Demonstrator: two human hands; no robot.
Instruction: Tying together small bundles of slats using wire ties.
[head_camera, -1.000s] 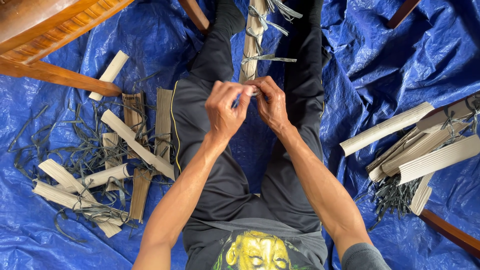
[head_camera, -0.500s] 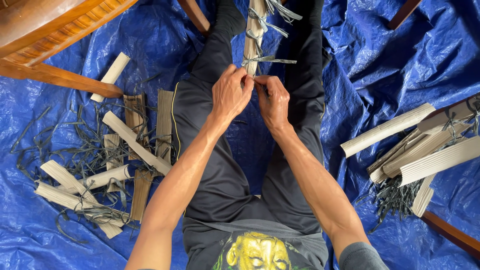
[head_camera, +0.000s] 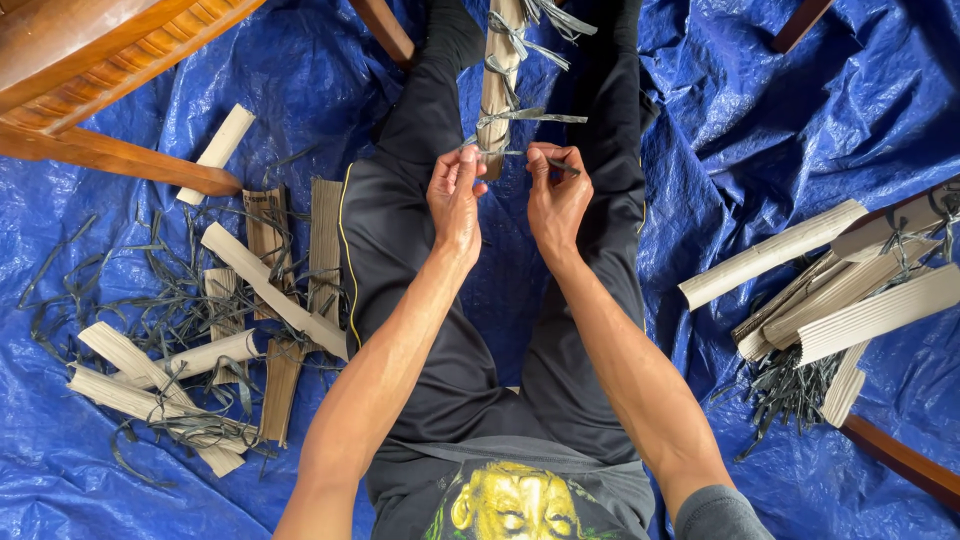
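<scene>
Nearest us, our forearms run up over our black trousers (head_camera: 440, 380) as we sit on the blue tarp (head_camera: 750, 120). Left of our legs lie loose cardboard pieces (head_camera: 250, 300) tangled with dark offcut strips (head_camera: 130, 300); to the right waits a heap of rolled cardboard (head_camera: 850, 290). Further out, our left hand (head_camera: 456, 195) and right hand (head_camera: 556, 198) sit a little apart, each pinched shut on one end of a thin grey strip (head_camera: 503, 152) stretched taut between them. That strip crosses the near end of the cardboard bundle (head_camera: 496, 95) lying between our legs, just nearer than two ties already knotted around it. We judge we're mid-tie, cinching a wrap. Next comes crossing the ends and pulling firmly, keeping tension so it doesn't slip off the bundle's end.
</scene>
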